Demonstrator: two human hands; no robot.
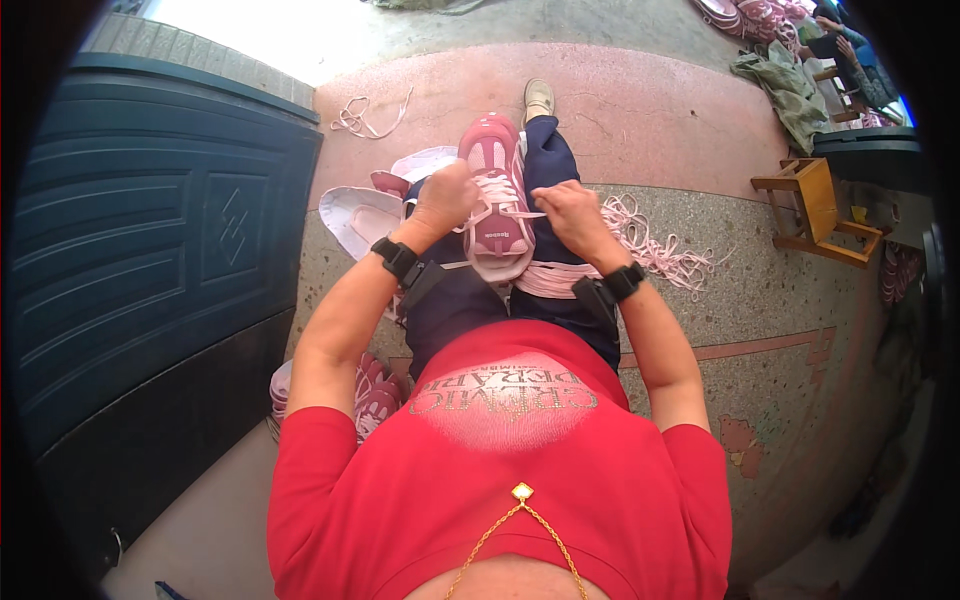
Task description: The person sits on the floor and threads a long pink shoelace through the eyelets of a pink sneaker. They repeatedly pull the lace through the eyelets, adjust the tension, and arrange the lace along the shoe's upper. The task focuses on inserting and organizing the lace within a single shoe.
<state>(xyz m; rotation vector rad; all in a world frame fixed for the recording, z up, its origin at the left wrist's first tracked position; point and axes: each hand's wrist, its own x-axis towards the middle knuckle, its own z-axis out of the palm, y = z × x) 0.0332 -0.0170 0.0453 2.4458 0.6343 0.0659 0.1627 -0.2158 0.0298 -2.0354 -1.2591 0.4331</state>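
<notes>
A pink sneaker upper point(501, 238) rests across my lap with its toe pointing away from me. A pale shoelace point(495, 190) runs through its eyelets. At its left edge my left hand point(447, 198) is closed; a lace end trails beside the fingers, and their tips are partly hidden. My right hand point(570, 212) is pinched to the right of the upper, with a stretch of lace running from the upper to its fingertips. A bundle of pale pink laces point(650, 250) lies over my right thigh and spreads out to the right.
More sneaker uppers point(355, 222) lie left of my legs, and a pile of pink ones point(375, 395) sits by my left hip. A blue door point(150, 210) stands at left. A loose lace point(365, 120) is on the floor. At right is a wooden stool point(815, 210); another person point(855, 60) sits beyond.
</notes>
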